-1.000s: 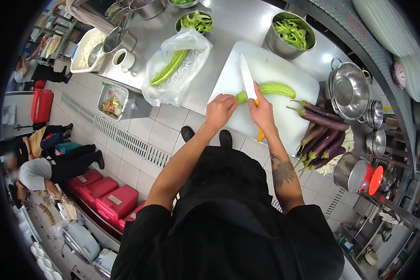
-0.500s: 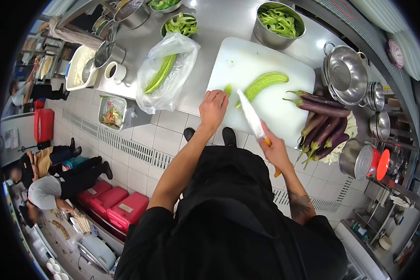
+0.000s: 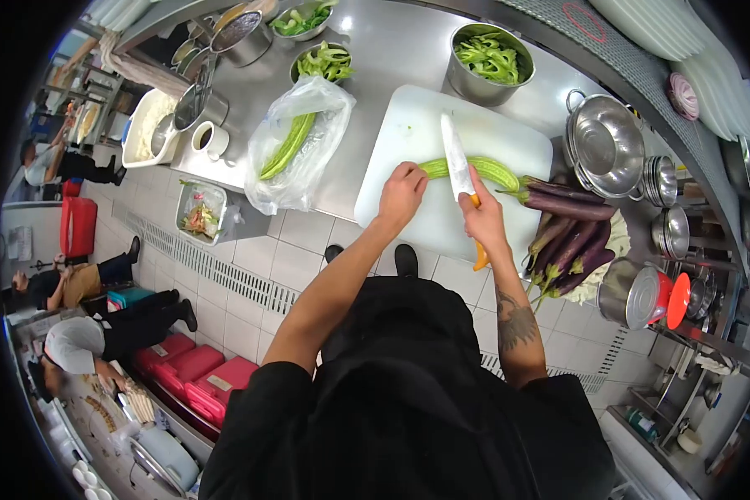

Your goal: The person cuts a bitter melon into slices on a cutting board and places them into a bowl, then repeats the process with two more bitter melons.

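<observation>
A long, ridged green bitter gourd (image 3: pixel 493 169) lies crosswise on the white cutting board (image 3: pixel 404 125). My left hand (image 3: pixel 402 196) has its fingers closed on the gourd's left end. In my right hand (image 3: pixel 482 215) is a kitchen knife (image 3: pixel 454 154) with an orange-yellow handle, its blade pointing away from me and crossing over the gourd. Purple eggplants (image 3: pixel 577 242) are heaped at the board's right edge, the nearest stem close to the gourd's right end. A plastic bag (image 3: pixel 321 125) left of the board contains another bitter gourd (image 3: pixel 289 148).
Behind the board stands a steel pot (image 3: pixel 475 79) of cut green slices; a smaller bowl (image 3: pixel 294 71) of them is further left. Metal colanders (image 3: pixel 604 142) sit at right. A scrap bin (image 3: pixel 217 218) and a white mug (image 3: pixel 214 140) are at left. Another person (image 3: pixel 79 337) works at lower left.
My left hand has moved right from a small green piece onto the gourd's end. The gourd now lies more level, and the knife has swung upright across it.
</observation>
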`<state>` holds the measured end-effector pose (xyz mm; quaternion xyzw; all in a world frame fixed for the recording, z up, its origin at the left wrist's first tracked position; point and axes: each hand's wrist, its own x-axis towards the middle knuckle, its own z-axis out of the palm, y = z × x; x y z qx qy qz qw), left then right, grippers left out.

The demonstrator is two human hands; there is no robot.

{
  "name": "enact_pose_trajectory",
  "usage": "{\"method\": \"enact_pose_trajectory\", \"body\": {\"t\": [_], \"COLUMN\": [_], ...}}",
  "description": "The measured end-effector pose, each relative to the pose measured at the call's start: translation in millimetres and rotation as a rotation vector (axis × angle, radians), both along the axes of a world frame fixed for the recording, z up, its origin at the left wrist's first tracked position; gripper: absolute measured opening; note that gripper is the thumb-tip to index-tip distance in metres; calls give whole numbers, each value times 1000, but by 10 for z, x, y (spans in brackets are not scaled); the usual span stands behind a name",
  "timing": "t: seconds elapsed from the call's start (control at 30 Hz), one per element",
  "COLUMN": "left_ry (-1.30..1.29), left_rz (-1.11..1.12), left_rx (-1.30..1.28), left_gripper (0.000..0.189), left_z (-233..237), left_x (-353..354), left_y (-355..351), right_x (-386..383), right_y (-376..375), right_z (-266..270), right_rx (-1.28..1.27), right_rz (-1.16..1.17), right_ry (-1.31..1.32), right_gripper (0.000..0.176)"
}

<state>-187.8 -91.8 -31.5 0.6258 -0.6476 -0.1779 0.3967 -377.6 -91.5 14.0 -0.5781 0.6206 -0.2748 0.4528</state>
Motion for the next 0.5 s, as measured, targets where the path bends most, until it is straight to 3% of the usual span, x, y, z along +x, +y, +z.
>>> {"method": "enact_pose_trajectory", "body": {"t": [0.17, 0.33, 0.4, 0.5], "left_ry": [-70, -95, -104, -114], "left_rz": [-3, -35, -50, -69], "left_rx": [-134, -162, -169, -135], "left_gripper": [5, 6, 6, 4], "left_z": [-68, -44, -69, -73], "left_x": [-20, -27, -29, -23], "left_y": [-28, -59, -44, -78], "right_x": [189, 263, 234, 109], "right_y": [-202, -299, -161, 405], "right_z": [-191, -84, -125, -169], "right_rx": [-46, 67, 141, -16], "right_rz": [-13, -24, -25, 75], "right_ry": [67, 115, 135, 118], "right_gripper": [63, 65, 66, 66]}}
